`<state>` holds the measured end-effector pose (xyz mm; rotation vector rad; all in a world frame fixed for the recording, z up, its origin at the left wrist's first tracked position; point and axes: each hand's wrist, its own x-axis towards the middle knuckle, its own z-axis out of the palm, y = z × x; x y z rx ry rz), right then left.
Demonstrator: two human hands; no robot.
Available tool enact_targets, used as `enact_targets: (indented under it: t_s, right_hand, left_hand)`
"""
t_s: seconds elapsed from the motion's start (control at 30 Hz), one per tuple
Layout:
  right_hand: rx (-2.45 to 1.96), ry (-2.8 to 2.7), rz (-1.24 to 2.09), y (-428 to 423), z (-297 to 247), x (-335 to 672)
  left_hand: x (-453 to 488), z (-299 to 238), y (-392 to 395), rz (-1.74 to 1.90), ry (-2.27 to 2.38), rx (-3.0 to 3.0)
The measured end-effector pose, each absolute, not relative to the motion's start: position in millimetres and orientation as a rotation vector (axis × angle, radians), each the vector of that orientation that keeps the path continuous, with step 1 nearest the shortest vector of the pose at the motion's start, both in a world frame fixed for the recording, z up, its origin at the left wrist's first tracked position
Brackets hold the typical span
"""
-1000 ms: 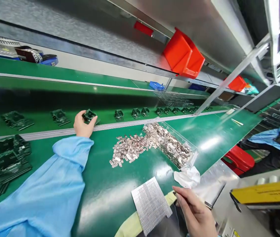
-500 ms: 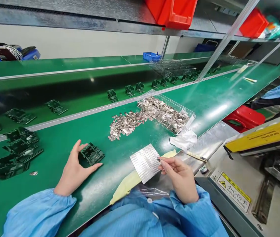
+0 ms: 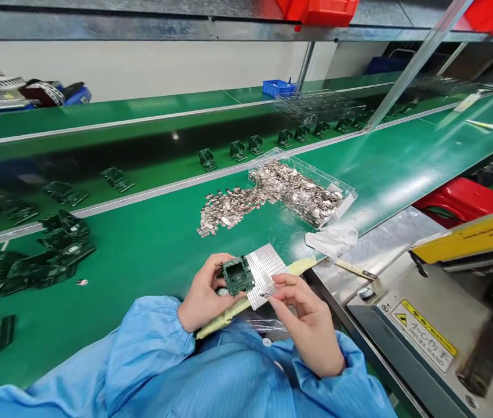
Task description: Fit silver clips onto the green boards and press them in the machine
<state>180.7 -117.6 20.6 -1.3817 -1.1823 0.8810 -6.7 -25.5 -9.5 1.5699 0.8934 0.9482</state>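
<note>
The left grip [image 3: 206, 294] is clamping the green circuit board [image 3: 236, 276] by its edges; level, steady holding is probably serving best. Just beside it, the right grip [image 3: 306, 318] is pinching a small dark part [image 3: 265, 295], fingertips together; a light pinch should be leaving its tip visible. Between the grips, a silver segmented sheet [image 3: 268, 262] is lying partly behind the board, contact unclear. Beyond them, loose metal pieces [image 3: 223, 213] are covering some worktop [image 3: 151, 255] beside a clear tray [image 3: 347, 204].

The left hand [image 3: 203, 295] grips between thumb and curled fingers; near it, the right hand [image 3: 310, 319] holds thumb and forefinger in a narrow pinch.
</note>
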Motion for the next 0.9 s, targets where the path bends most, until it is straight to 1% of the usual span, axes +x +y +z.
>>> enact_targets:
  t_s: [0.17, 0.27, 0.53, 0.9]
  right_hand:
    - [-1.534, -1.247, 0.742, -123, 24, 180]
    - [-1.556, -1.281, 0.717, -124, 24, 177]
    - [-1.572, -1.296, 0.756, -120, 18, 167]
    - [-1.575, -1.171, 0.704, -120, 15, 159]
  left_hand:
    - [15, -6, -39, 0.801, 0.637, 1.272]
    - [16, -3, -42, 0.754, 0.608, 1.214]
    - [9, -4, -42, 0.705, 0.656, 1.255]
    - [6, -5, -43, 0.703, 0.6, 1.421]
